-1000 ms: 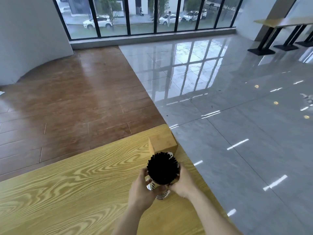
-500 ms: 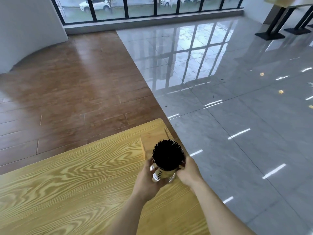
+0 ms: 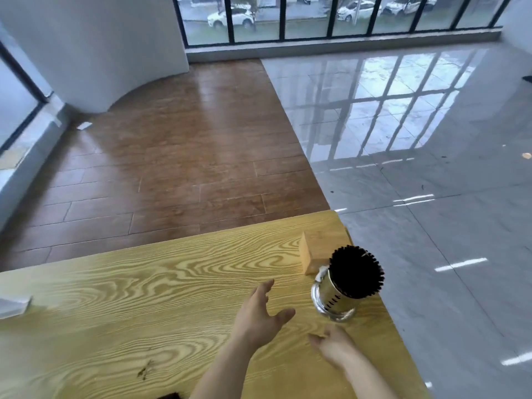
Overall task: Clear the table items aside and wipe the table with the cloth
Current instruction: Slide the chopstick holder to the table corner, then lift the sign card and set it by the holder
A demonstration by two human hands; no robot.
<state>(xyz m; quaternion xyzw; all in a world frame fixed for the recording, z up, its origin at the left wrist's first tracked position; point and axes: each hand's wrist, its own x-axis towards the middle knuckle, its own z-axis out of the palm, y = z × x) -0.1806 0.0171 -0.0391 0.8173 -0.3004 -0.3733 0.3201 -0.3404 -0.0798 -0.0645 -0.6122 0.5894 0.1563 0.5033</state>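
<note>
A metal holder (image 3: pixel 336 295) packed with black sticks (image 3: pixel 356 272) stands upright on the table (image 3: pixel 144 298), near its far right corner and close to the right edge. Just behind it, right at that corner, sits a small wooden box (image 3: pixel 318 249); the holder's rim comes up beside the box, though whether they touch cannot be told.

Both hands are off the holder and grasp nothing. The left hand (image 3: pixel 259 315) hangs over the tabletop just left of the holder, fingers spread and slack, thumb pointing toward the holder's base. The right hand (image 3: pixel 334 345) is lower, near the right edge and just on the near side of the holder, fingers loosely extended; its fingertips are near the holder's foot but apart from it.

At the left edge of the table a pale, flat thing (image 3: pixel 14 306) lies partly out of view; what it is cannot be told. A small dark mark (image 3: pixel 144 370) shows on the wood toward the near edge. Beyond the table the floor is brown planks on the left and glossy grey tile on the right.
</note>
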